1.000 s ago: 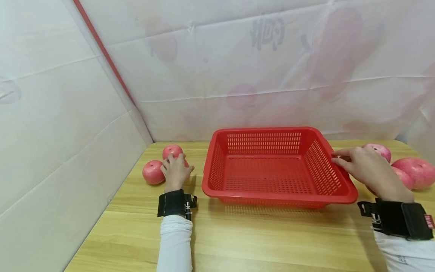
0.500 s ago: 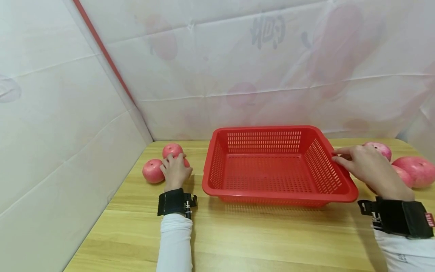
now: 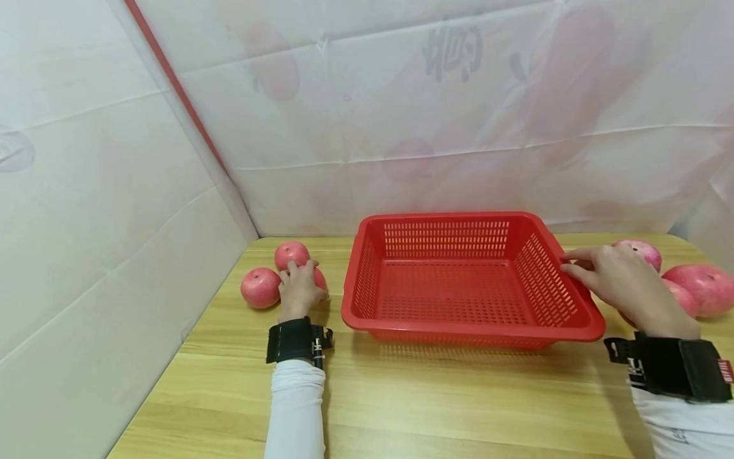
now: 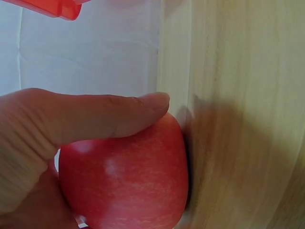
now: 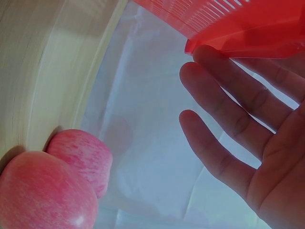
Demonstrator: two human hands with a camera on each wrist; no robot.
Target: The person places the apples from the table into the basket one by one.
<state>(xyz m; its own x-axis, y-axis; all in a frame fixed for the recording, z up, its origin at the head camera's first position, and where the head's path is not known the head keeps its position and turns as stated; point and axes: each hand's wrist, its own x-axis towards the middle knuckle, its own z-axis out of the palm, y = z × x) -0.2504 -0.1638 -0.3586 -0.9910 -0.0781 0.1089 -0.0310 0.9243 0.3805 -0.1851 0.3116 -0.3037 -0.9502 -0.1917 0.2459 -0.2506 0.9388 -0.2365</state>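
My left hand (image 3: 299,290) grips a red apple (image 4: 128,183) on the left part of the table, its thumb laid across the fruit in the left wrist view. Two more apples sit close by: one (image 3: 291,254) behind the hand, another (image 3: 260,288) to its left. A red plastic basket (image 3: 470,333) with slotted walls stands in the middle, nothing in it. At the basket's right rim, my right hand (image 3: 622,284) pinches the edge with thumb and forefinger. Its other fingers (image 5: 219,155) spread out below the rim in the right wrist view.
Several apples, one large (image 3: 702,288) and one behind it (image 3: 641,252), lie right of the basket near my right hand. White printed sheeting (image 3: 344,127) closes off the back and left of the wooden table (image 3: 447,408).
My left hand has settled lower around the apple and shifted slightly right, so more of that apple shows. The right hand and the basket have stayed put.
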